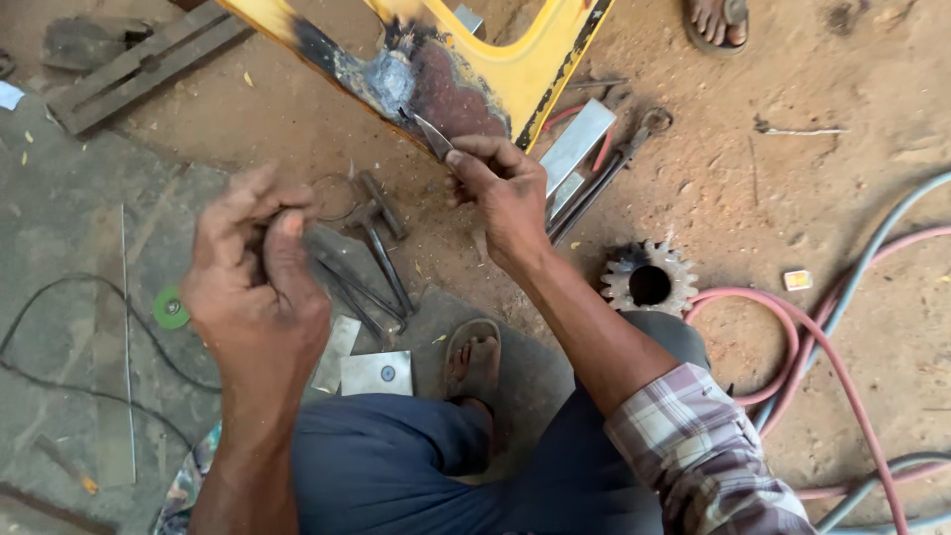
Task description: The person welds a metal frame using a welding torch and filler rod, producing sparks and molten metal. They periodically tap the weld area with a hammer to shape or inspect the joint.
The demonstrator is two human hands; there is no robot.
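A yellow metal frame [540,54] with a burnt, grey welded patch [396,79] lies on the dirt floor ahead of me. My right hand [505,188] pinches a small pointed metal piece [433,136] whose tip touches the dark patch. Raised at the left, my left hand [258,272] has its fingers curled; whether anything is inside them I cannot tell. A hammer [381,233] and tongs [352,287] lie on the ground between my hands.
A toothed gear [649,282] rests beside my right forearm. Pink and grey hoses [842,337] curl at the right. Flat metal plates [376,372], a green disc [170,308], a thin rod [126,337], a steel bar [575,147] and another person's sandalled foot [715,22] are around.
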